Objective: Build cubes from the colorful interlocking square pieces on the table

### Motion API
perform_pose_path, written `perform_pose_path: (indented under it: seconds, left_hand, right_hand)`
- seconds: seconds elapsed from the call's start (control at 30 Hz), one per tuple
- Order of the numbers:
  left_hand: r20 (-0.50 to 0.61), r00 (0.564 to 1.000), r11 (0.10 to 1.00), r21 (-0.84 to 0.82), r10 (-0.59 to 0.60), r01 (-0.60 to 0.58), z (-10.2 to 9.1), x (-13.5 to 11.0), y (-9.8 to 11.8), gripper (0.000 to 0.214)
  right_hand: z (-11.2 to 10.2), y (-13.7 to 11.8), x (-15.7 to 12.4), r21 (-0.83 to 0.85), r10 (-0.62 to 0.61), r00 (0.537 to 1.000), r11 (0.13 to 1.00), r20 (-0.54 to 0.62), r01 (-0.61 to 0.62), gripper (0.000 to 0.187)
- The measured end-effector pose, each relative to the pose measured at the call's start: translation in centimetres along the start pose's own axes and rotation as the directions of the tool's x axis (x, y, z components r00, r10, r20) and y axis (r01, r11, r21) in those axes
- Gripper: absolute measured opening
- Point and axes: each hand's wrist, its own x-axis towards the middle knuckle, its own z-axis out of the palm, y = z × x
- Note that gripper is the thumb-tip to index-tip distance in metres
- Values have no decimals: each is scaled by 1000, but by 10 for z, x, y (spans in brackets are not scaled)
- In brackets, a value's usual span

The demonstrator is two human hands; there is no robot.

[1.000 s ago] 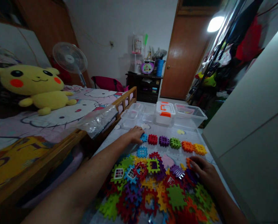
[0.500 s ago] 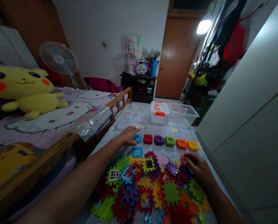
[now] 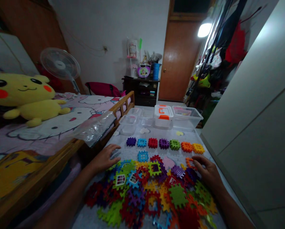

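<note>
My left hand (image 3: 108, 156) hovers over the left edge of the pile, fingers apart and nothing in them. Close to it lie a light blue square interlocking block (image 3: 142, 156) and a green windowed one (image 3: 120, 180). On the right, my right hand (image 3: 207, 170) has its thumb and fingertips on an orange square-framed interlocking block (image 3: 189, 163) at the pile's edge. Behind the pile runs a row of small stacks sorted by colour, from a dark purple stack (image 3: 131, 142) on the left to a yellow stack (image 3: 198, 148) on the right.
Clear plastic tubs (image 3: 128, 122) and a lidded box with orange clips (image 3: 163, 116) stand at the table's far end. A wooden bed rail (image 3: 123, 106) borders the left side, a pale cabinet (image 3: 249, 127) the right. A yellow plush toy (image 3: 34, 108) sits on the bed.
My left hand has moved left and nearer from the row of stacks, uncovering the dark purple stack at its left end. My right hand stays by the orange block.
</note>
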Motion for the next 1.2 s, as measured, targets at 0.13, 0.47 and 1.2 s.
perform_pose_path:
  seconds: [0.13, 0.47, 1.2]
  left_hand:
    - [24, 993, 978, -177, -112, 114, 4, -8, -11, 56]
    - [-67, 976, 902, -400, -206, 163, 21, -7, -20, 49]
    - [-151, 958, 904, -393, -242, 167, 26, -10, -11, 43]
  right_hand:
    - [-3, 1, -1, -9, 11, 1000, 1000, -13, -11, 32]
    - [-11, 6, -4, -11, 72, 997, 997, 28, -72, 33]
    - [-11, 3, -2, -155, 72, 993, 986, 95, -57, 40]
